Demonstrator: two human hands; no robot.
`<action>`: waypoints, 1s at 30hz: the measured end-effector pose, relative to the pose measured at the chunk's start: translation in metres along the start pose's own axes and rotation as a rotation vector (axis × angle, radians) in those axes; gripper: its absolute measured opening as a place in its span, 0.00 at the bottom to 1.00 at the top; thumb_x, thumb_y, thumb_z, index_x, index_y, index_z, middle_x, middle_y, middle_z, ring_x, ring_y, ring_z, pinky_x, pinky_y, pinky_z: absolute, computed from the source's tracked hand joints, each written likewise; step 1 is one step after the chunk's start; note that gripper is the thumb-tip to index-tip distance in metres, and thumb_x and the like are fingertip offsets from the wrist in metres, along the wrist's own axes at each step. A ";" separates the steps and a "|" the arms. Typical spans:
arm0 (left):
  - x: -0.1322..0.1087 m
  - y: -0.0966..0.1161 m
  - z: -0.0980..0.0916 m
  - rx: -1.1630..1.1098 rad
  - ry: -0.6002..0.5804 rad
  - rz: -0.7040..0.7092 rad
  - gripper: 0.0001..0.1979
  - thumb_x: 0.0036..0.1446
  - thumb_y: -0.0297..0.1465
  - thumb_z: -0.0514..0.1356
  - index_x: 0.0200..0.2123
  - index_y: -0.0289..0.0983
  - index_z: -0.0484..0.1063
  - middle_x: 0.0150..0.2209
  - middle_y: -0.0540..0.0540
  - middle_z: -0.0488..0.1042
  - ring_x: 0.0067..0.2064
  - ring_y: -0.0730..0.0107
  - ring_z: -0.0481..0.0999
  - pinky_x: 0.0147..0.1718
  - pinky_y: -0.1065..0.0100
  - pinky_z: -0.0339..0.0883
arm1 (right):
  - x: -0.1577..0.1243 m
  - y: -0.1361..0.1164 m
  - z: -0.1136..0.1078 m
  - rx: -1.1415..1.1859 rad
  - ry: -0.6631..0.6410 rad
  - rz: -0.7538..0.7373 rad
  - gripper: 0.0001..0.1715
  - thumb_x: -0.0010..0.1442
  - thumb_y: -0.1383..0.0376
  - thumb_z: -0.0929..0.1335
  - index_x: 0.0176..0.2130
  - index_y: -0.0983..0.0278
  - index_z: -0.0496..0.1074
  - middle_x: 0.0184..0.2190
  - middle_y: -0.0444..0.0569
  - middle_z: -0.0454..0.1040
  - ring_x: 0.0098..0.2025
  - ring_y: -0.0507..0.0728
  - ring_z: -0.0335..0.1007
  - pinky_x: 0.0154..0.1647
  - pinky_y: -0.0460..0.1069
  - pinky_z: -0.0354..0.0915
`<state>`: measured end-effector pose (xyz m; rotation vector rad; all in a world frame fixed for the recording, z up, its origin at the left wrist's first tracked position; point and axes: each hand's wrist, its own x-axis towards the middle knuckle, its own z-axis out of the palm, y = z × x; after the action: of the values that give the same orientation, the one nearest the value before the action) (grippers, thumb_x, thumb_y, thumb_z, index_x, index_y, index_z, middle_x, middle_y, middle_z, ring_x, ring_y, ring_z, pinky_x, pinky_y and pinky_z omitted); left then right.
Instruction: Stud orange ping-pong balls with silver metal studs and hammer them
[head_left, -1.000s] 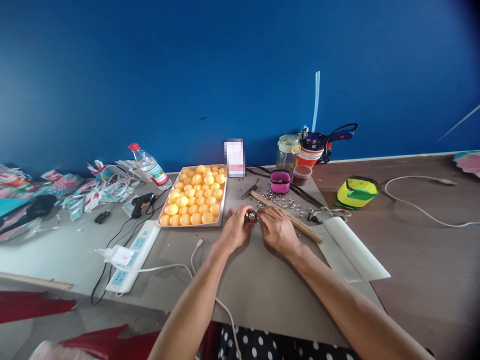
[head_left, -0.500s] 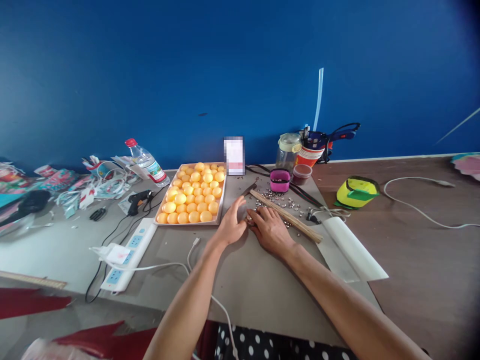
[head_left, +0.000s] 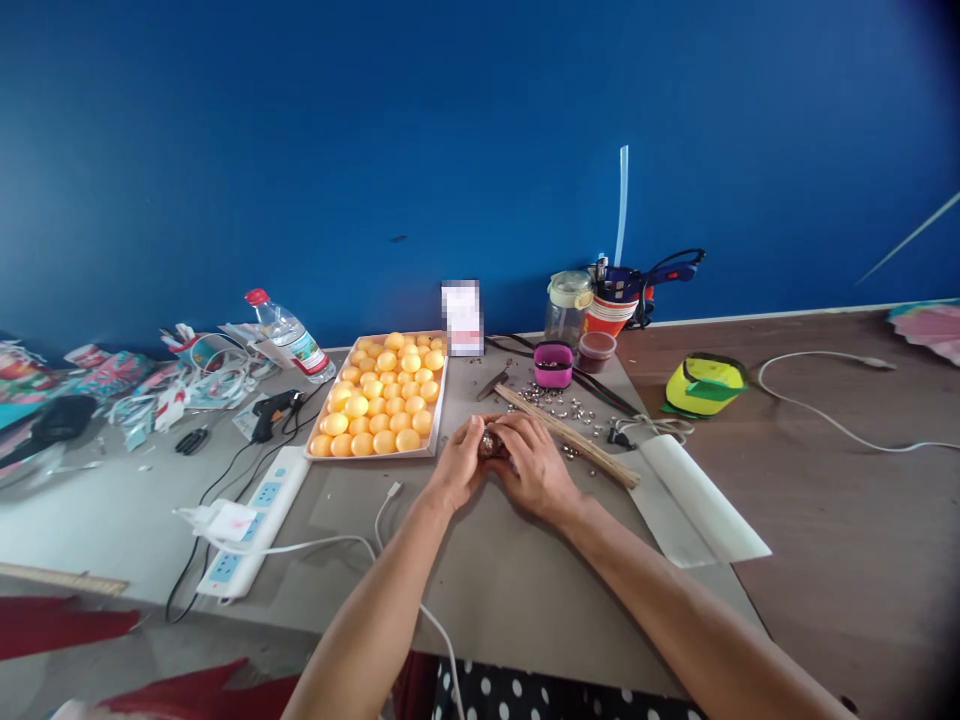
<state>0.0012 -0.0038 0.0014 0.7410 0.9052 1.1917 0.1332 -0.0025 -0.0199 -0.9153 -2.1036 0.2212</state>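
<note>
My left hand (head_left: 459,465) and my right hand (head_left: 531,462) meet over the near middle of the table. Between them is a small dark, rounded object (head_left: 491,443) with shiny silvery spots; fingers cover most of it, so its kind is unclear. Both hands are closed around it. Just past my right hand lies a long wooden strip (head_left: 570,438), and small shiny metal pieces (head_left: 577,408) are scattered beyond it. A dark tool (head_left: 493,385) rests near the strip's far end. Behind the scattered pieces stands a magenta container (head_left: 553,368) holding similar small pieces.
Left of my hands is a shallow tray (head_left: 440,415) of orange balls. A power strip (head_left: 251,525), white cable (head_left: 322,543), glue gun (head_left: 274,410) and water bottle (head_left: 296,337) lie farther left. A white sheet (head_left: 701,500) and yellow-green band (head_left: 703,386) are on the right.
My hands have drawn together and now hold the dark, shiny-spotted object between them. My left thumb and fingers have closed in against it. The view has shifted slightly.
</note>
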 end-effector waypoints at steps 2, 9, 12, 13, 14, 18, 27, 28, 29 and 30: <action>0.002 0.003 -0.001 -0.044 0.045 -0.026 0.22 0.47 0.47 0.60 0.34 0.33 0.69 0.25 0.48 0.70 0.24 0.74 0.69 0.21 0.74 0.60 | -0.001 -0.002 -0.003 0.021 0.008 0.003 0.29 0.56 0.62 0.64 0.56 0.66 0.58 0.51 0.60 0.62 0.54 0.64 0.57 0.52 0.61 0.59; 0.008 0.017 -0.012 -0.224 0.170 -0.052 0.15 0.52 0.42 0.57 0.28 0.36 0.62 0.23 0.51 0.66 0.17 0.81 0.60 0.14 0.78 0.48 | -0.003 0.002 -0.005 0.008 0.030 0.011 0.30 0.56 0.61 0.64 0.56 0.65 0.56 0.52 0.61 0.60 0.55 0.64 0.56 0.52 0.62 0.60; 0.009 0.018 -0.011 -0.203 0.183 -0.069 0.11 0.52 0.38 0.55 0.27 0.36 0.61 0.22 0.51 0.65 0.16 0.82 0.60 0.13 0.78 0.46 | -0.004 0.002 -0.004 -0.005 0.019 0.012 0.28 0.56 0.61 0.64 0.54 0.66 0.59 0.51 0.61 0.60 0.54 0.65 0.56 0.51 0.62 0.60; 0.009 0.019 -0.011 -0.193 0.184 -0.072 0.10 0.52 0.37 0.55 0.27 0.36 0.61 0.22 0.51 0.65 0.16 0.82 0.60 0.13 0.78 0.46 | -0.004 0.001 -0.004 -0.009 0.014 0.011 0.28 0.56 0.61 0.64 0.54 0.66 0.59 0.51 0.61 0.61 0.54 0.65 0.56 0.51 0.62 0.60; 0.009 0.019 -0.010 -0.183 0.185 -0.076 0.10 0.51 0.36 0.55 0.27 0.36 0.61 0.22 0.51 0.65 0.16 0.82 0.60 0.13 0.78 0.45 | -0.004 0.001 -0.003 -0.013 0.009 0.009 0.28 0.56 0.61 0.64 0.54 0.66 0.59 0.51 0.61 0.61 0.54 0.65 0.57 0.51 0.62 0.60; 0.010 0.018 -0.010 -0.167 0.196 -0.095 0.09 0.50 0.36 0.56 0.28 0.36 0.61 0.22 0.51 0.66 0.16 0.81 0.61 0.13 0.79 0.45 | -0.004 0.001 -0.003 -0.027 -0.001 0.004 0.28 0.56 0.60 0.64 0.54 0.66 0.60 0.50 0.61 0.62 0.53 0.65 0.58 0.50 0.62 0.60; 0.009 0.012 -0.015 -0.265 0.128 -0.157 0.13 0.50 0.38 0.60 0.29 0.33 0.66 0.24 0.48 0.69 0.22 0.76 0.69 0.20 0.74 0.62 | -0.004 -0.004 -0.004 -0.033 -0.067 -0.006 0.30 0.55 0.62 0.64 0.56 0.66 0.57 0.52 0.61 0.60 0.54 0.65 0.56 0.52 0.62 0.58; 0.009 0.013 -0.015 -0.283 0.133 -0.163 0.11 0.50 0.36 0.60 0.29 0.32 0.66 0.24 0.47 0.69 0.22 0.76 0.69 0.20 0.75 0.62 | -0.004 -0.004 -0.004 -0.033 -0.076 -0.003 0.30 0.54 0.62 0.64 0.56 0.66 0.57 0.52 0.61 0.60 0.54 0.65 0.56 0.52 0.62 0.58; 0.008 0.013 -0.015 -0.300 0.140 -0.172 0.09 0.49 0.33 0.60 0.30 0.32 0.66 0.25 0.47 0.69 0.22 0.78 0.68 0.19 0.76 0.61 | -0.004 -0.004 -0.004 -0.033 -0.081 0.000 0.30 0.54 0.62 0.64 0.56 0.66 0.57 0.52 0.61 0.60 0.54 0.65 0.56 0.52 0.62 0.58; 0.008 0.014 -0.015 -0.315 0.141 -0.176 0.08 0.49 0.30 0.60 0.31 0.32 0.66 0.25 0.48 0.69 0.22 0.79 0.67 0.19 0.77 0.60 | -0.004 -0.004 -0.004 -0.033 -0.081 0.002 0.30 0.54 0.63 0.64 0.56 0.66 0.58 0.53 0.61 0.60 0.54 0.65 0.56 0.52 0.62 0.58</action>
<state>-0.0173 0.0076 0.0054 0.3206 0.8541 1.2038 0.1358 -0.0088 -0.0184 -0.9423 -2.1874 0.2283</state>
